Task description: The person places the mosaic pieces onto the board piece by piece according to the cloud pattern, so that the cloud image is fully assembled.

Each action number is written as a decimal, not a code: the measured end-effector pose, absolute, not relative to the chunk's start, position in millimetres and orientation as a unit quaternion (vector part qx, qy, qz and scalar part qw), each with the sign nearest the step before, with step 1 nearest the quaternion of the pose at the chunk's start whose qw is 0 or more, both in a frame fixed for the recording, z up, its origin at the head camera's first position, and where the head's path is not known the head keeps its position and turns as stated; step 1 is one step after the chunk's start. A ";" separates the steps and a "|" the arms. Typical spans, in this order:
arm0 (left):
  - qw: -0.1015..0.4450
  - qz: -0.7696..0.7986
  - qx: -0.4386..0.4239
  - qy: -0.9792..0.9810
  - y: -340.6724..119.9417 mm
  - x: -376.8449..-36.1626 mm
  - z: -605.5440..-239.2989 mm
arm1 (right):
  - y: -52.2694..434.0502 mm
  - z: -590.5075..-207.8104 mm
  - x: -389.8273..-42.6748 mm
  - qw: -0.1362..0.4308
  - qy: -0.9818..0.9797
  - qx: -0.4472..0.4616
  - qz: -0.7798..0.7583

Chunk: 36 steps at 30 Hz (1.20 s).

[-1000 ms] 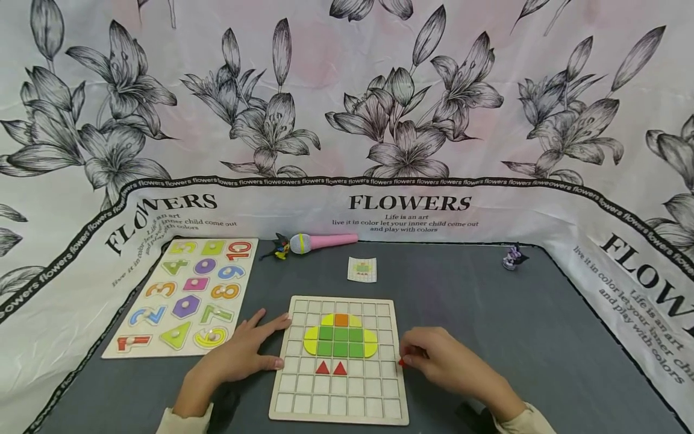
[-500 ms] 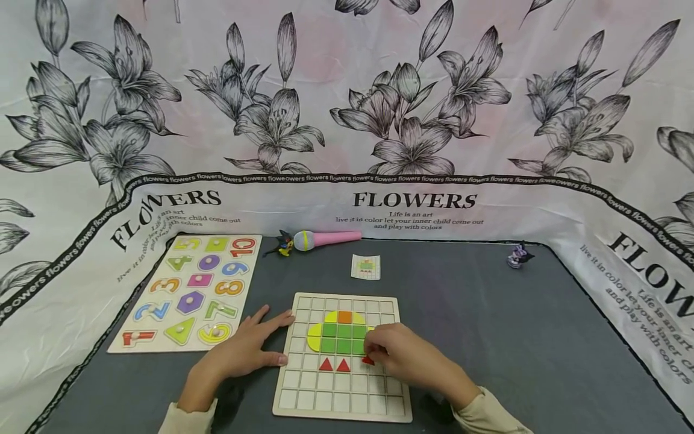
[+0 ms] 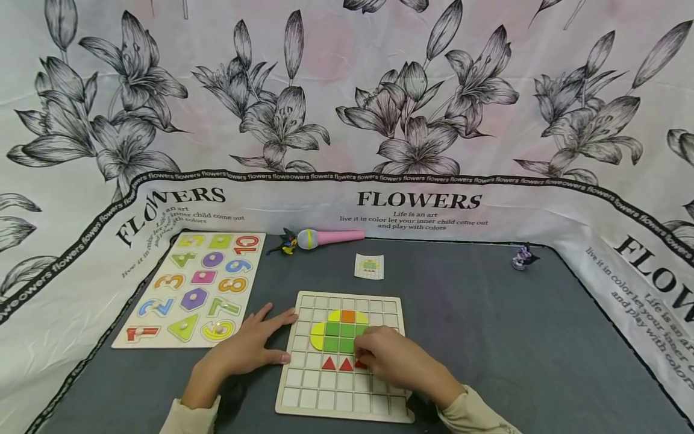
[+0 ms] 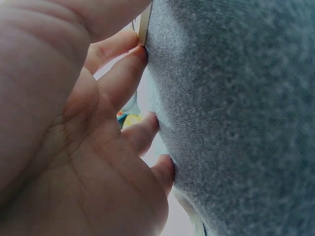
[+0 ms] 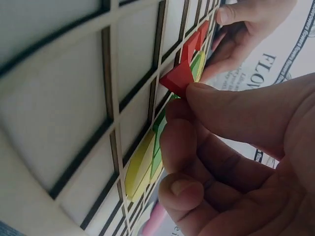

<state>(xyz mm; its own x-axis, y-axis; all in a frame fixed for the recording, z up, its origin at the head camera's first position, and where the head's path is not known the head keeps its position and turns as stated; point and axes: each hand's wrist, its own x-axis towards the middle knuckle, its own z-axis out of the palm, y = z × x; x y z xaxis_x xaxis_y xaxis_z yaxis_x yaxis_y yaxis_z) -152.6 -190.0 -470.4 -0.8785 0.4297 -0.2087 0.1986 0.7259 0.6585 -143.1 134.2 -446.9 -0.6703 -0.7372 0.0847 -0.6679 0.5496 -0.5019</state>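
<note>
Pinched by right hand [image 3: 387,357] over grid board [image 3: 347,398]: red triangle piece [image 5: 178,78], flat, glossy; left hand [image 3: 246,349] flat, relaxed, beside board.

The left hand [image 4: 74,147] lies spread on the grey counter [image 4: 236,113]. Its fingers [image 4: 123,73] touch a pale wooden board edge [image 4: 144,24]

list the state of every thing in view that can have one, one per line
wooden grid board: flat on the grey table, partly filled
red triangle piece: pinched in the right hand, tilted at the board
two red triangles: seated side by side
green squares: seated in the grid
left hand: flat, touching the board's left edge
number puzzle board: all pieces in
pink toy microphone: lying down
</note>
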 end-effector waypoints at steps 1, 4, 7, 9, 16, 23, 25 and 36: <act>0.175 0.326 0.177 0.912 -189.9 -152.9 -470.1 | 134.4 -446.6 -142.9 0.068 0.879 -0.399 -0.251; 0.175 0.329 0.178 0.911 -189.5 -153.3 -470.7 | 134.9 -446.5 -142.6 0.069 0.882 -0.399 -0.243; 0.178 0.328 0.171 0.912 -189.1 -152.1 -470.1 | 135.1 -447.3 -141.2 0.072 0.881 -0.400 -0.244; 0.182 0.328 0.162 0.913 -189.2 -150.9 -469.7 | 134.7 -448.8 -140.5 0.077 0.880 -0.398 -0.248; 0.178 0.328 0.168 0.912 -191.8 -149.5 -473.3 | 132.4 -452.9 -138.6 0.075 0.875 -0.406 -0.255; 0.172 0.340 0.181 0.907 -195.0 -145.4 -476.2 | 129.1 -458.8 -132.1 0.068 0.877 -0.408 -0.243; 0.175 0.344 0.178 0.905 -196.4 -146.0 -479.9 | 129.0 -459.3 -129.4 0.061 0.878 -0.411 -0.238; 0.178 0.351 0.151 0.907 -215.1 -151.7 -522.5 | 137.4 -459.1 -122.3 0.070 0.875 -0.386 -0.283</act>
